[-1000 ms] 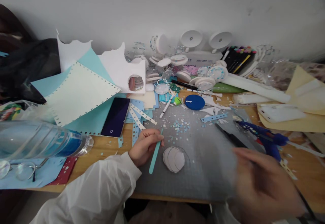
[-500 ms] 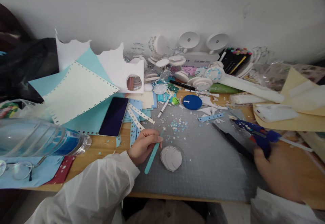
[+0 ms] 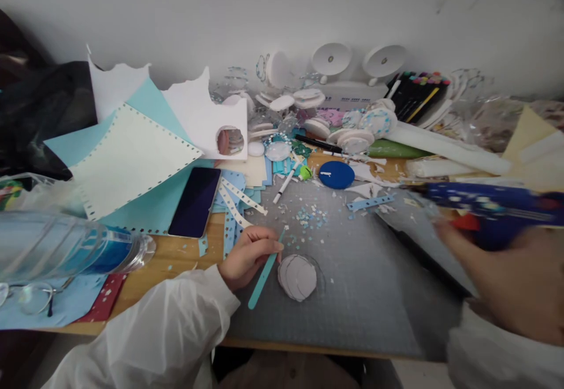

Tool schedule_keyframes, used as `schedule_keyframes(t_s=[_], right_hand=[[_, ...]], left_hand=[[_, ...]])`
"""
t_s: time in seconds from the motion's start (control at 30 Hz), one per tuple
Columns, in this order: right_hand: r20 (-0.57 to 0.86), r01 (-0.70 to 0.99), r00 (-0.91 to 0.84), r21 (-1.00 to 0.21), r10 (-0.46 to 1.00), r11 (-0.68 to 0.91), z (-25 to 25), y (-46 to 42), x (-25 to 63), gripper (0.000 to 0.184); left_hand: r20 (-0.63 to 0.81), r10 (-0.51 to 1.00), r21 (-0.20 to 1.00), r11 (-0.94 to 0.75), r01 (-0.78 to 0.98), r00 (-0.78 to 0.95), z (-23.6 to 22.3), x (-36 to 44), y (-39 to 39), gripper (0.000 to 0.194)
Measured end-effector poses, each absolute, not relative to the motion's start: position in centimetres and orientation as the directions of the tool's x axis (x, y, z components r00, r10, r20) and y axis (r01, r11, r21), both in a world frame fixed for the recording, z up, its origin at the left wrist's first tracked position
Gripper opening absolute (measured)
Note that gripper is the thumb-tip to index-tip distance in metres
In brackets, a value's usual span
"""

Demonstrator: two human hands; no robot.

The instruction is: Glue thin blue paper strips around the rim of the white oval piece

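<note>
My left hand (image 3: pixel 251 258) rests on the grey cutting mat (image 3: pixel 352 301), its fingers closed around slim teal tweezers (image 3: pixel 263 280). Just right of it lies a white paper disc (image 3: pixel 298 277) with thin outlines at its edge. At the right, my right hand (image 3: pixel 520 277) is wrapped round a blue glue gun (image 3: pixel 493 207) with a red trigger, lifted off the table and pointing left. Under its nozzle side, a long black tool (image 3: pixel 425 257) lies slanted on the mat. Tiny blue and white paper punchings (image 3: pixel 311 217) are scattered beyond the disc.
A blue lid (image 3: pixel 336 174), a white pen (image 3: pixel 285 186) and a punched blue strip (image 3: pixel 370 202) lie farther back. White discs (image 3: pixel 308 98) crowd the wall side. On the left are a phone (image 3: pixel 194 202), punched paper sheets (image 3: pixel 136 163), a large water bottle (image 3: pixel 66 245) and eyeglasses (image 3: pixel 37 298).
My right hand has raised the glue gun from the table's right side, bringing it up and nearer the camera. My left hand, the tweezers and the disc stay almost in place.
</note>
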State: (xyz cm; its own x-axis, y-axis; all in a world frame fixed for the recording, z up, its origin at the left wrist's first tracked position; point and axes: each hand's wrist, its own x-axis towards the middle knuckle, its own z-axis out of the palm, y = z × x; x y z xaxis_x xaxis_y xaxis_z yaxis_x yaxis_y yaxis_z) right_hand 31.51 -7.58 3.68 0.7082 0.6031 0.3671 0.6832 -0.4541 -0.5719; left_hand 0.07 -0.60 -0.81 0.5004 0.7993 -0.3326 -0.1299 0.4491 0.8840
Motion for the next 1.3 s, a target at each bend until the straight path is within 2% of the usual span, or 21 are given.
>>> schedule_keyframes(t_s=[0.07,0.13,0.2,0.4,0.67,0.93,1.3], right_hand=[[0.293,0.689,0.641,-0.626,0.709,-0.364,3.6,-6.0,28.3,0.026],[0.227,0.652,0.491,-0.737,0.841,-0.182,2.7,-4.9,25.6,0.020],[0.214,0.634,0.443,-0.761,0.871,-0.136,1.3,-4.4,23.9,0.021],[0.229,0.688,0.357,-0.720,0.906,-0.089,-1.3,-4.9,23.3,0.023],[0.255,0.748,0.290,-0.662,0.922,-0.052,-1.1,-5.2,23.1,0.028],[0.297,0.785,0.233,-0.620,0.926,0.001,-1.2,-5.3,23.0,0.028],[0.251,0.781,0.229,-0.624,0.941,-0.024,-1.3,-5.4,23.1,0.029]], left_hand=[[-0.336,0.797,0.884,0.451,-0.125,0.501,-0.8,0.1,-0.6,0.023],[-0.339,0.795,0.883,0.454,-0.122,0.502,-0.8,0.1,-0.6,0.023],[-0.343,0.791,0.882,0.456,-0.115,0.506,-0.9,0.1,-0.6,0.023],[-0.328,0.759,0.894,0.441,-0.075,0.562,-1.4,-0.3,-0.6,0.024],[-0.292,0.715,0.916,0.400,-0.029,0.636,-1.3,-0.4,-0.3,0.027],[-0.236,0.709,0.920,0.384,-0.083,0.664,-1.5,-0.5,-0.3,0.027],[-0.244,0.700,0.919,0.388,-0.071,0.672,-1.5,-0.5,-0.3,0.029]])
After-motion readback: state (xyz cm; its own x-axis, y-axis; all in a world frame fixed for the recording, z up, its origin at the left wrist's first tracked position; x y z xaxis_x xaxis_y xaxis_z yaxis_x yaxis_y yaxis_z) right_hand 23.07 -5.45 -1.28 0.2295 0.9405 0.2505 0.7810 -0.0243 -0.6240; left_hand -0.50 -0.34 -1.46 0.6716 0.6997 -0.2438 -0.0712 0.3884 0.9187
